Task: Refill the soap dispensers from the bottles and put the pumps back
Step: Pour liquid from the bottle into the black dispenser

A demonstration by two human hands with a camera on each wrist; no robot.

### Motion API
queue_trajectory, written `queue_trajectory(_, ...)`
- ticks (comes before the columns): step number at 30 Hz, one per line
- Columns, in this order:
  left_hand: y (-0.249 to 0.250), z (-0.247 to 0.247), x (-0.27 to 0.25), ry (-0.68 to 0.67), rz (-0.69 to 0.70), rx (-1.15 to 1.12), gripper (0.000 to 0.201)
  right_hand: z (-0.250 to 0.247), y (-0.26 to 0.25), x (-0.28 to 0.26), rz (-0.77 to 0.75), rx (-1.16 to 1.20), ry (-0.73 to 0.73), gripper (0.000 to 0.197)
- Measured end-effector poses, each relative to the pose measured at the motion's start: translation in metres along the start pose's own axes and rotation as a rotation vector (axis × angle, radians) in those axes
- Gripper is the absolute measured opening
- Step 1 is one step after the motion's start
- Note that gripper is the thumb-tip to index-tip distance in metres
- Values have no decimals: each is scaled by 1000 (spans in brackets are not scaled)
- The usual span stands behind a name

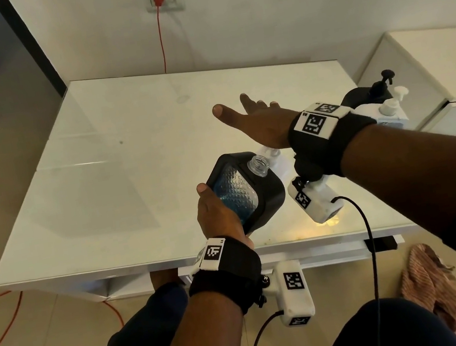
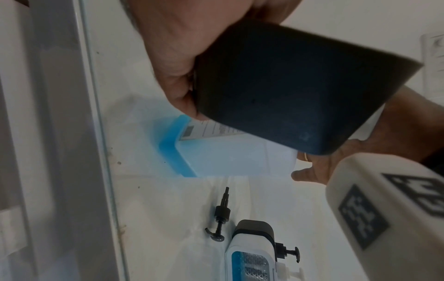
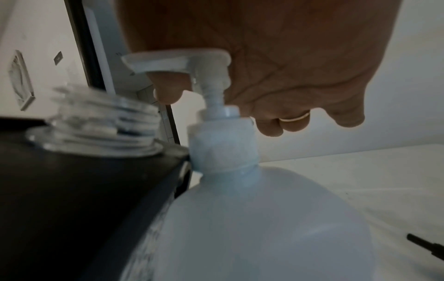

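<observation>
Two hands work over a white glass-topped bench [image 1: 113, 150] set against a white wall, where a red cord [image 1: 161, 36] hangs from a socket. Largest on the bench is a pale blue refill bottle [image 3: 259, 237], standing upright near the front edge with its white pump head [image 3: 176, 59] on. The right hand [image 1: 258, 124] lies flat over that pump head, palm down on its top, fingers straight and spread, gripping nothing. Just beside the bottle, the left hand [image 1: 217, 213] holds a black-cased soap dispenser [image 1: 249, 189] tilted toward it, fingers and thumb wrapped round the case; the clear threaded neck [image 1: 259, 165] is open, with no pump in it, and blue liquid shows through the textured window. Further right stand two more dispensers [image 2: 254, 252], one black and one white, with pumps fitted. Smallest, a loose black pump [image 2: 220, 222] lies on the bench beside them
</observation>
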State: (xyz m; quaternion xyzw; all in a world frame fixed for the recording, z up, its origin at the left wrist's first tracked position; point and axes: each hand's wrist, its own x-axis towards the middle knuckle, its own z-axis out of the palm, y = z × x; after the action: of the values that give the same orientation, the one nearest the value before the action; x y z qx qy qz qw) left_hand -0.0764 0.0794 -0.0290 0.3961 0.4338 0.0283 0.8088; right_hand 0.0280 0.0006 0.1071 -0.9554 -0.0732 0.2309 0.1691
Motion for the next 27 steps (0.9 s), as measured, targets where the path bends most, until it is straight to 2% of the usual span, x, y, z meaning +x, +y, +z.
queue_trajectory(3, -1, 0, -2, 12, 8, 15, 55, 4, 2, -1, 8, 5, 25, 106)
queue_trajectory(8, 1, 0, -5, -4, 14, -20, 46, 6, 2, -3, 17, -20, 29, 105)
queue_trajectory(13, -2, -2, 0, 14, 32, 22, 75, 0, 1, -1, 0, 9, 9, 105)
queue_trajectory(19, 1, 0, -6, 12, 2, 25, 68, 6, 2, -4, 16, -10, 42, 105)
queue_trajectory(24, 5, 0, -8, -1, -24, -5, 48, 4, 0, -6, 17, -2, 5, 104)
queue_trajectory(27, 3, 0, -7, -8, -10, -4, 44, 0, -2, -5, 3, -2, 1, 103)
